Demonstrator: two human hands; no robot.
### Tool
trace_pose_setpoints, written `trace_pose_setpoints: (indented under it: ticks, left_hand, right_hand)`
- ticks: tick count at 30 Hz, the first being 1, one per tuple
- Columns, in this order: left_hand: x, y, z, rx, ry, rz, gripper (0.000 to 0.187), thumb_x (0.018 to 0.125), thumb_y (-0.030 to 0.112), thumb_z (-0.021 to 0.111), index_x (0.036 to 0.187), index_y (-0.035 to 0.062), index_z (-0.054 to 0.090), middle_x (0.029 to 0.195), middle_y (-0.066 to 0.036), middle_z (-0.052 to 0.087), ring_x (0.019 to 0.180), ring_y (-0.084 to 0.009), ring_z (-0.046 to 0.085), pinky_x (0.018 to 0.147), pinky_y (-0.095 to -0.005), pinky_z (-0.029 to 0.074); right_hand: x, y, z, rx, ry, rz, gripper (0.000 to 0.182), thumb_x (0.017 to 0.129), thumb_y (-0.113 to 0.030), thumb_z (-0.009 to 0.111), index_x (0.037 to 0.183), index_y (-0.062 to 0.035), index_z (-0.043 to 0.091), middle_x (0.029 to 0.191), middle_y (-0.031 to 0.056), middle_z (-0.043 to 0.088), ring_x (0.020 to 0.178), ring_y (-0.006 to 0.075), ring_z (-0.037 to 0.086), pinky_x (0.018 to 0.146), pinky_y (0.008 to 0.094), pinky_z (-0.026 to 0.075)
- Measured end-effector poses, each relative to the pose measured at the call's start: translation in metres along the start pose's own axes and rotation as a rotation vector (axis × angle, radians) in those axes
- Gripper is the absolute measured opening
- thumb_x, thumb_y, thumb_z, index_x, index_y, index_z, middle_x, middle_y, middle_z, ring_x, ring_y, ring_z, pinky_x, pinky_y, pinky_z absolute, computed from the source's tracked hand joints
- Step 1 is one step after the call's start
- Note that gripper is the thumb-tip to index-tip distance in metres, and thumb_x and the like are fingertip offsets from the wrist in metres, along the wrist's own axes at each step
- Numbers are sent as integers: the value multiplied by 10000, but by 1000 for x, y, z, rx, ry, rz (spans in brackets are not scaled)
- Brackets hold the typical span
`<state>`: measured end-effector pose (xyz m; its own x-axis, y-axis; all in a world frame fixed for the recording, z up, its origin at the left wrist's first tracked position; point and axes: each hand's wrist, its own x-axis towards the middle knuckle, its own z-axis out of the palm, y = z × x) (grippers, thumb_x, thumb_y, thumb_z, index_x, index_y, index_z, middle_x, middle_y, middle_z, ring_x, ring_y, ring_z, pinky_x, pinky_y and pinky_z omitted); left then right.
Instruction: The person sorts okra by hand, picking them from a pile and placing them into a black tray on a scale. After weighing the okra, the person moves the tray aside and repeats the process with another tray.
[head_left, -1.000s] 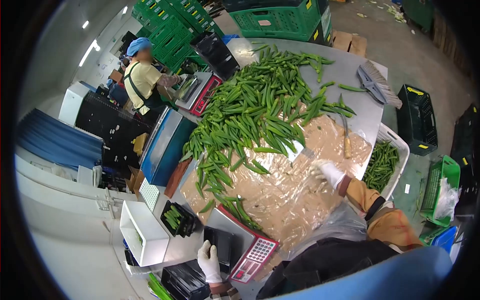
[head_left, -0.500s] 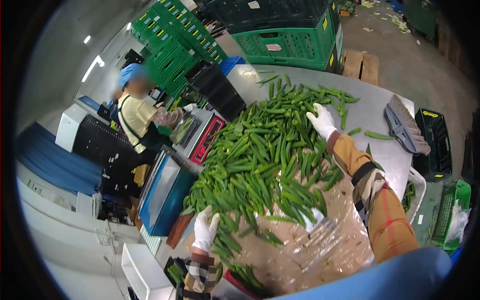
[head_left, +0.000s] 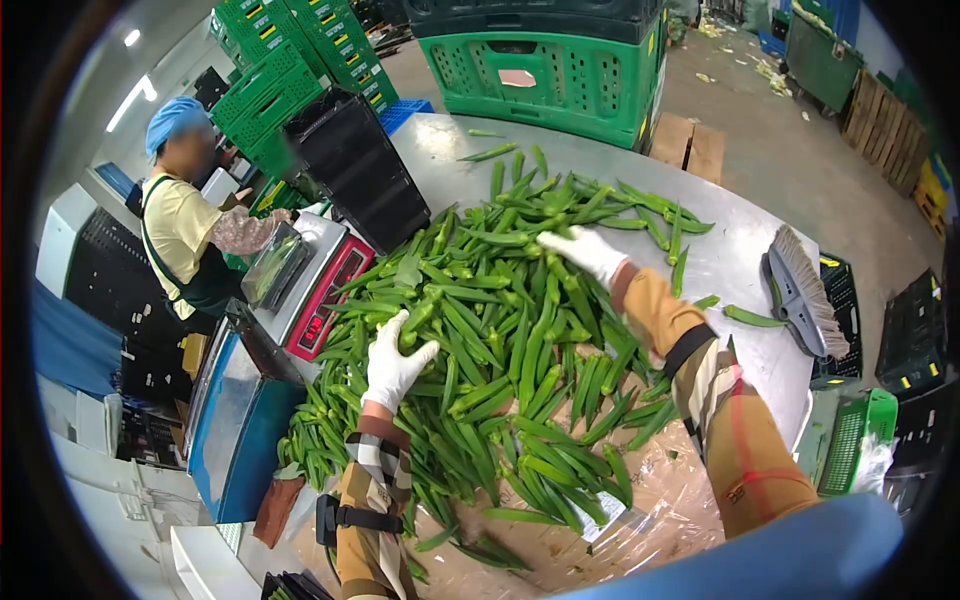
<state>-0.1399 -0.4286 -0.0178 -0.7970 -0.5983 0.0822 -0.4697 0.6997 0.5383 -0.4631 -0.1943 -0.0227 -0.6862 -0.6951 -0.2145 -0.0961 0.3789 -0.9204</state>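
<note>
A big heap of green okra [head_left: 520, 340] covers the middle of the metal table [head_left: 745, 220] and the brown, plastic-covered sheet [head_left: 660, 490]. My left hand [head_left: 397, 362], in a white glove, lies on the heap's left side, thumb apart from the fingers, fingertips against some pods. At the upper right of the heap, my right hand [head_left: 590, 254], also white-gloved, reaches in with fingers stretched over the pods. Neither hand visibly grips a pod, though the right fingertips are partly hard to make out.
A scale with a red display [head_left: 332, 296] and a black crate [head_left: 357, 170] border the heap at left. A grey brush [head_left: 800, 292] lies at the right edge. Green crates [head_left: 540, 85] stand behind. A co-worker in a blue cap [head_left: 190, 215] stands beyond the scale.
My left hand has moved from the heap's lower left edge up onto its left side. My right hand has shifted left onto the pods. The camera view has turned somewhat.
</note>
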Motion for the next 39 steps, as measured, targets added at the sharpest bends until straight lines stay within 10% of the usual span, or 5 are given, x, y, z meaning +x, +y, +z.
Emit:
trace_pose_setpoints:
  ticks: [2, 11, 20, 32, 39]
  left_hand:
    - [-13, 12, -10, 35, -65, 38, 873, 667, 451, 849, 1390, 101, 508, 1391, -166, 530, 1291, -349, 473, 1119, -430, 320]
    - [-149, 41, -21, 54, -145, 17, 852, 611, 223, 793, 1400, 179, 475, 1362, -132, 510, 1210, -389, 509, 1047, -460, 409]
    - [-394, 99, -33, 421, -339, -265, 908, 647, 379, 825, 1442, 214, 419, 1474, -198, 376, 1325, -449, 388, 1078, -627, 305]
    - [-608, 226, 46, 325, -211, -301, 590, 730, 437, 767, 1255, 213, 618, 1624, -143, 140, 1428, -549, 104, 1074, -751, 146]
    - [-652, 239, 69, 102, -82, -256, 349, 778, 271, 753, 1081, 112, 684, 1587, -143, 256, 1428, -492, 197, 1127, -587, 256]
  right_hand:
    - [-13, -22, 26, 2, -131, -92, 645, 814, -593, 697, 1124, -28, 686, 1085, 147, 696, 1044, 267, 632, 947, 367, 476]
    - [-130, -63, 118, -1010, -499, -400, 934, 701, -697, 665, 1379, -70, 530, 1375, 210, 539, 1358, 329, 424, 1134, 528, 240]
    - [-348, -36, 159, -1116, -705, -960, 815, 719, -528, 750, 1399, -148, 509, 1413, 97, 511, 1314, 332, 448, 1123, 585, 257]
    - [-520, 50, 77, -1058, -756, -954, 848, 691, -404, 803, 1449, -275, 446, 1493, 116, 417, 1416, 355, 324, 1165, 633, 156]
    - [-543, 83, 23, -943, -617, -822, 862, 734, -346, 777, 1495, -303, 374, 1535, 142, 327, 1409, 431, 276, 1164, 605, 179]
